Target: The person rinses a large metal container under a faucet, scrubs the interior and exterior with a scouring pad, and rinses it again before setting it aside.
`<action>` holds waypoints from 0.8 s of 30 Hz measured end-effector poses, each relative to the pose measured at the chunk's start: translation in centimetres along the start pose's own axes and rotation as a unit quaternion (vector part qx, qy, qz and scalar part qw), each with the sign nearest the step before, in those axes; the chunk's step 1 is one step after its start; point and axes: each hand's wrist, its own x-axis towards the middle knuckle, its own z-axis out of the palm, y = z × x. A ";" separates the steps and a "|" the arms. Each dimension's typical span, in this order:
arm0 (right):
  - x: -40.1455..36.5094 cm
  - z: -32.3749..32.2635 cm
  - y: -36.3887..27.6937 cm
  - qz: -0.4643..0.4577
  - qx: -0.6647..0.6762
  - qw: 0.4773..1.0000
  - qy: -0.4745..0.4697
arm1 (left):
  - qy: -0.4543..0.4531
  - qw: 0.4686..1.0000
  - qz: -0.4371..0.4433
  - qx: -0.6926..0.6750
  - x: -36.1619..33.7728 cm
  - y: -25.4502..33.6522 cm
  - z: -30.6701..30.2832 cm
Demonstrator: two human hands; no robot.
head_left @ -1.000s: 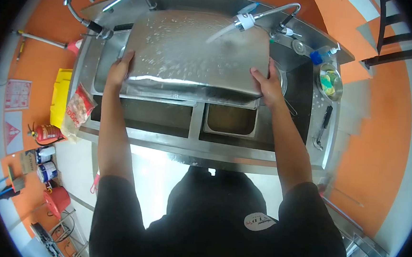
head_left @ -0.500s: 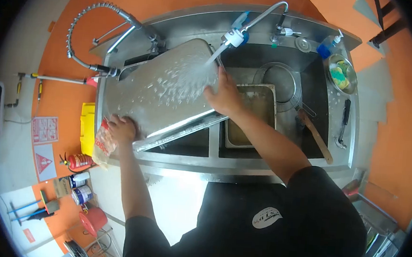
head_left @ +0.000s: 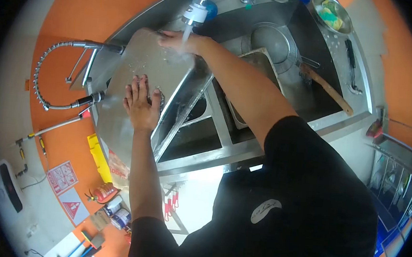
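Steel tray (head_left: 118, 122) lies tilted over the left basin of the sink (head_left: 214, 153). Left hand (head_left: 142, 104) is flat on it, fingers spread open, gripping nothing. Right hand (head_left: 176, 40) sits at the tray's far rim under the faucet head (head_left: 195, 12) stream; whether its fingers grip cannot be told. Looks like the rinsing step. Next move likely calls for a firm two-handed hold, since the metal is wet.

A stainless steel sink unit (head_left: 213, 155) is carrying everything here, and a large steel tray (head_left: 120, 122) is lying tilted across its left basin, leaning on the basin's edge. In the right basin a rectangular pan (head_left: 267, 65) and a round pan (head_left: 269, 40) are sitting close together, with a wooden spatula (head_left: 330, 92) leaning beside them. On the right ledge a metal bowl (head_left: 335, 16) of sponges and a dark utensil (head_left: 351, 67) are resting.
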 end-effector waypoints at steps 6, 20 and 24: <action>-7.2 2.4 4.2 -0.058 0.099 0.979 0.169 | -0.006 1.000 0.016 -0.012 0.1 -0.5 0.3; -9.3 5.6 2.1 -0.098 -0.171 0.952 0.233 | -0.028 0.994 0.105 -0.012 -2.6 -1.1 -0.6; -7.8 3.7 -2.2 0.030 -0.307 0.950 0.042 | -0.028 0.990 0.133 -0.023 -3.7 -0.9 -0.6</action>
